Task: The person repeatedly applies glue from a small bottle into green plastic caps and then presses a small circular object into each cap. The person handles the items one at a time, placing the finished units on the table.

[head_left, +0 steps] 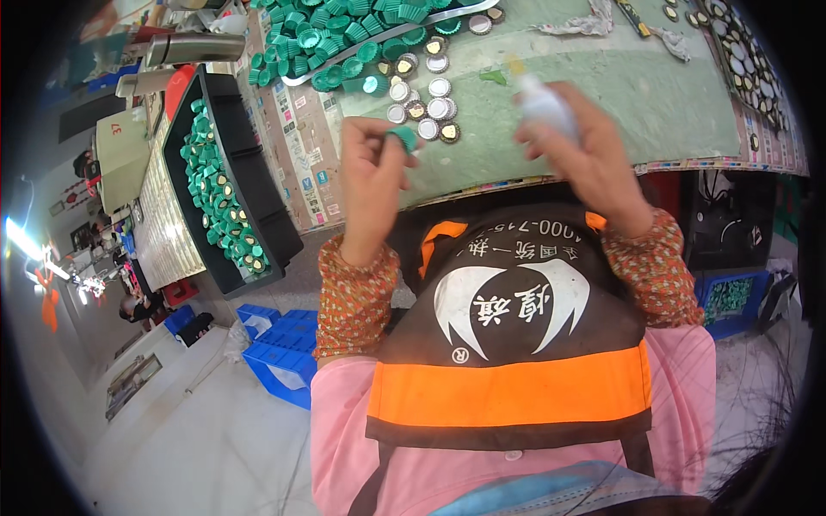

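My left hand (370, 181) pinches a green fluted cap (403, 138) between thumb and fingertips at the near edge of the work table. To its right, my right hand (595, 159) wraps round a white squeeze bottle (548, 110), somewhat blurred, its yellowish tip pointing away from me above the table. Just beyond my left hand lie several loose crown caps (439, 108), some showing a white face and some a dark rim with a gold-coloured piece. A small green scrap (493, 77) lies on the green table mat (654, 112).
At the far left of the table, green fluted caps (344, 34) heap over a metal tray (297, 80). A black bin (267, 193) of green caps stands left. More crown caps (747, 60) crowd the far right. Crumpled tissue (594, 19) lies at the back. Blue crates (284, 344) sit below.
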Action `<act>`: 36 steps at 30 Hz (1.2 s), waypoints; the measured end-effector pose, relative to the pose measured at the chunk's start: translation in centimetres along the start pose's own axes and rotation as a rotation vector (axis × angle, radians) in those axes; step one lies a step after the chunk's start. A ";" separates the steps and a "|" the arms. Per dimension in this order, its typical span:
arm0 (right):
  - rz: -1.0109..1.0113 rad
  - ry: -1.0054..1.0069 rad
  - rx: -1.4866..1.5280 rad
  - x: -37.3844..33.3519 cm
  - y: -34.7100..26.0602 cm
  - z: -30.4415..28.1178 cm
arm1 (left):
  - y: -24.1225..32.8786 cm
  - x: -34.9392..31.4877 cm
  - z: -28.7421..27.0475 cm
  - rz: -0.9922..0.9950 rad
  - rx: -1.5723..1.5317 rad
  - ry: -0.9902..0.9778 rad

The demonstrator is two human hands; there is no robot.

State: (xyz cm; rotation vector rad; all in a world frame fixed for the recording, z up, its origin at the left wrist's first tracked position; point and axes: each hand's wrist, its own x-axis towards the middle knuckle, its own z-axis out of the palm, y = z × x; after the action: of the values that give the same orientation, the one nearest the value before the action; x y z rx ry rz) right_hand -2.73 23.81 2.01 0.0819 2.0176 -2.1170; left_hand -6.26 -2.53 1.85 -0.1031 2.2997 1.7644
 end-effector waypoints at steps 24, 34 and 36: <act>0.009 0.058 0.210 -1.1 2.4 3.5 | -1.6 -4.3 3.0 -0.253 -0.681 -0.346; -0.429 -0.053 -0.279 -2.5 0.7 1.2 | -2.5 -3.8 1.3 -0.286 -0.953 -0.435; -0.478 -0.037 -0.273 -2.7 0.5 1.6 | -2.6 -3.9 1.4 -0.290 -0.955 -0.434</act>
State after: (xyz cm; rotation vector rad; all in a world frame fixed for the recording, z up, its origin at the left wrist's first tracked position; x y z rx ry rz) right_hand 0.18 22.54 2.15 -0.5270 2.4702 -2.0311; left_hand -1.78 -2.27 -0.08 -0.1796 0.9645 2.2593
